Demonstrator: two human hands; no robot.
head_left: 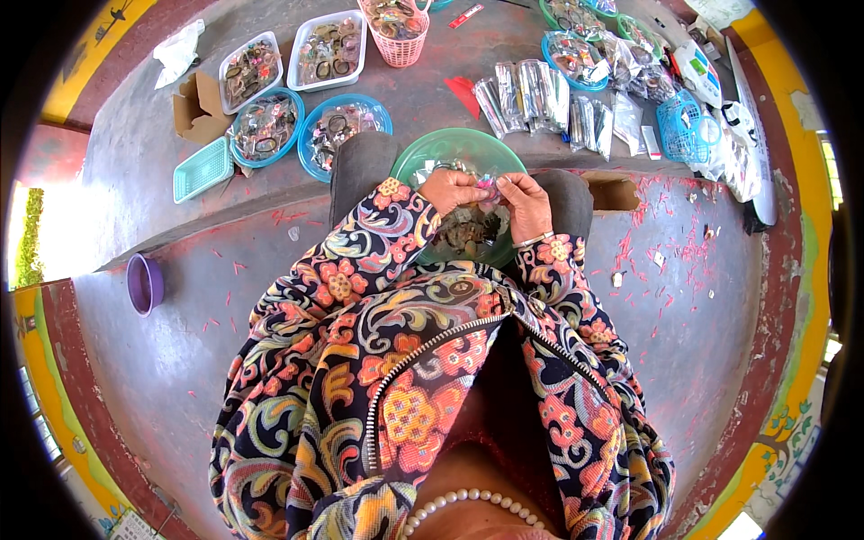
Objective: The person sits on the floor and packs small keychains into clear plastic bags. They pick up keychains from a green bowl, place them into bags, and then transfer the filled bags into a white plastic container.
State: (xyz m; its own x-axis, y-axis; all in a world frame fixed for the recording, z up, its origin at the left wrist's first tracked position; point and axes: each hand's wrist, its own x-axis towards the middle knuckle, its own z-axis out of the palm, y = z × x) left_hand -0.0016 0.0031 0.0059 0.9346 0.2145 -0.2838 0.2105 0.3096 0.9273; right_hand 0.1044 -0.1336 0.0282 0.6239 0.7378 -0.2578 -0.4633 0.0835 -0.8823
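In my lap, between my knees, rests a green plastic basin [416,155] containing small clear packets and dark pieces. Above it my left hand [453,191] pinches a small pink-and-purple item in clear plastic [487,186] from the left side. My right hand [529,209] has its thumb and fingers closed on the other side of the same item. The item's exact kind is too small to make out. Both hands are over the basin's middle, and my floral sleeves reach up to the wrists.
On the ledge ahead stand blue bowls [302,169], white tubs [364,65] and a pink basket [401,52], filled with small packets. Bundles of long clear packets [544,94] lie to the right, near a blue basket [684,126]. A purple bowl [145,283] sits at left; red scraps litter the floor.
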